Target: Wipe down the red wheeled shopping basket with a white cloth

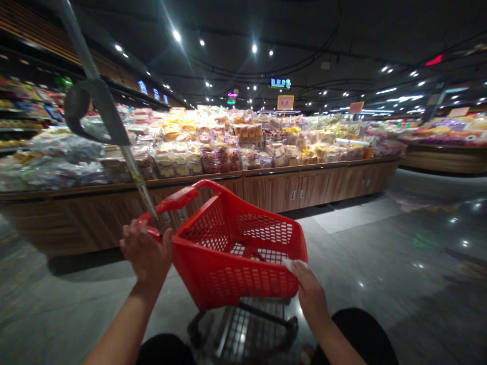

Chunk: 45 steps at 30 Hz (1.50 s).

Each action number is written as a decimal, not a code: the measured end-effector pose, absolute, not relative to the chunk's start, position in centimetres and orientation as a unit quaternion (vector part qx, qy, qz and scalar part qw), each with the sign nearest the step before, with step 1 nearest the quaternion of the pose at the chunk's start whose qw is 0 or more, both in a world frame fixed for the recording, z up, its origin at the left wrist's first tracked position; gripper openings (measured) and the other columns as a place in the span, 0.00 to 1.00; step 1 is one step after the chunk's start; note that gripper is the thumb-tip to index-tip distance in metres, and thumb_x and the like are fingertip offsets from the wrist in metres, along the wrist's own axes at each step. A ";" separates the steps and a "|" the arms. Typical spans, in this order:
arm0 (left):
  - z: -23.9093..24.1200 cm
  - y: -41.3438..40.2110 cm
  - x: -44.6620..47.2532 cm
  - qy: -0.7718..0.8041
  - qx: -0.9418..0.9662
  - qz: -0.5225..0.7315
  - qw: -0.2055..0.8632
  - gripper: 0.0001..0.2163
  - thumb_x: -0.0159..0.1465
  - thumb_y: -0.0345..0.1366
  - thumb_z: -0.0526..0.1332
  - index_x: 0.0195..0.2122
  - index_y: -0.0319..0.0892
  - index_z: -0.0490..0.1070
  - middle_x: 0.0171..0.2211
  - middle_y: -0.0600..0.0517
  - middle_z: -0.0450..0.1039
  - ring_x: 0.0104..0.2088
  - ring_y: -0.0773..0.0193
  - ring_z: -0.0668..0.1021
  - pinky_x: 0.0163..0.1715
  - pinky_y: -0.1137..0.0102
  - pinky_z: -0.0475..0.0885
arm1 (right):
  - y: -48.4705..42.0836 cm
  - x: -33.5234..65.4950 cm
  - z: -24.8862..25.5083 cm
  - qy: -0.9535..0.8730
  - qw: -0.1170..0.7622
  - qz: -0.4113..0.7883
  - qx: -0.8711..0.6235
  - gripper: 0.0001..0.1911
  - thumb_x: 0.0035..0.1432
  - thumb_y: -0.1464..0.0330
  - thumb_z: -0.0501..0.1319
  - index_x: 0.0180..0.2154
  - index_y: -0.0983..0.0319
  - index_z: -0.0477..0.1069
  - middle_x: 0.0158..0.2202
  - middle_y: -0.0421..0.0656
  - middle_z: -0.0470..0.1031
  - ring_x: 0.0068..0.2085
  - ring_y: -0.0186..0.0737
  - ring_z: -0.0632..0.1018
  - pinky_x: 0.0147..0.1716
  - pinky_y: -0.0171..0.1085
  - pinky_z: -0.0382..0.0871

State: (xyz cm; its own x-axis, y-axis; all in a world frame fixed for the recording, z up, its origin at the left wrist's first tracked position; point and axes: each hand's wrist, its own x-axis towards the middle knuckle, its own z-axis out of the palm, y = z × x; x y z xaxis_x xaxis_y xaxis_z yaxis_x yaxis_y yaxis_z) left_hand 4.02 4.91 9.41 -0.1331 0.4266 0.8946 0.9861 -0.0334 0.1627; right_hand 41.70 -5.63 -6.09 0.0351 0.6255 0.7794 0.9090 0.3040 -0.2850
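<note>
Fingers of the left hand (146, 253) clench the red basket (236, 253) handle; right hand (310, 291) fingers pinch its near rim.

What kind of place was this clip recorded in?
Most likely a supermarket. A long wooden display counter is piled with bagged packaged food, yellow price signs stand above it, and the person's left hand and right hand grip a red plastic shopping basket on a cart.
</note>
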 end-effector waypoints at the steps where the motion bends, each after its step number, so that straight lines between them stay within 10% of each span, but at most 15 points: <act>1: 8.4 3.9 5.9 -0.597 -0.594 -0.446 0.302 0.26 0.63 0.45 0.49 0.58 0.36 0.49 0.61 0.36 0.49 0.62 0.46 0.51 0.56 0.49 0.52 | -5.5 40.7 -5.9 -0.681 0.442 -0.159 -0.562 0.27 0.54 0.81 0.45 0.54 0.60 0.66 0.51 0.45 0.72 0.53 0.42 0.71 0.52 0.48 0.67; 7: 2.3 -0.7 17.9 -0.448 -0.802 -0.356 0.170 0.17 0.63 0.39 0.51 0.52 0.43 0.62 0.58 0.42 0.59 0.61 0.52 0.57 0.58 0.51 0.50 | -4.8 35.2 -4.2 -0.736 0.436 -0.151 -0.496 0.28 0.54 0.82 0.46 0.55 0.61 0.64 0.51 0.45 0.71 0.54 0.39 0.70 0.56 0.49 0.61; 13: 1.4 -0.3 19.7 -0.476 -0.820 -0.299 0.107 0.14 0.64 0.38 0.48 0.26 0.45 0.70 0.27 0.53 0.74 0.35 0.62 0.74 0.56 0.53 0.53 | -7.1 35.9 -4.5 -0.797 0.411 -0.125 -0.425 0.29 0.54 0.80 0.48 0.57 0.61 0.61 0.53 0.46 0.69 0.56 0.41 0.67 0.55 0.50 0.61; 36: 2.0 2.6 12.8 -0.450 -0.844 -0.277 0.089 0.15 0.65 0.36 0.46 0.29 0.44 0.70 0.31 0.52 0.73 0.37 0.62 0.72 0.54 0.57 0.57 | -6.5 38.3 -5.8 -0.748 0.464 -0.073 -0.469 0.29 0.52 0.83 0.45 0.51 0.58 0.68 0.50 0.44 0.72 0.53 0.39 0.70 0.51 0.46 0.69; 45: 2.2 0.6 16.1 -0.517 -0.802 -0.289 0.073 0.16 0.64 0.43 0.49 0.27 0.45 0.73 0.35 0.50 0.74 0.43 0.56 0.71 0.54 0.42 0.48 | -4.1 38.9 -4.5 -0.649 0.520 -0.023 -0.555 0.12 0.57 0.69 0.55 0.41 0.60 0.74 0.39 0.46 0.74 0.40 0.41 0.76 0.39 0.39 0.75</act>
State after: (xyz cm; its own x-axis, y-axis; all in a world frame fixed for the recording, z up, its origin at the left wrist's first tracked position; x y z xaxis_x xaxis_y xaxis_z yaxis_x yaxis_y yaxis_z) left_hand 16.09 0.57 2.25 0.2980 0.7873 0.5397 0.8718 -0.4548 0.1820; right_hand 38.86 -4.12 -4.46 0.1561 0.6963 0.7005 0.7437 0.3839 -0.5473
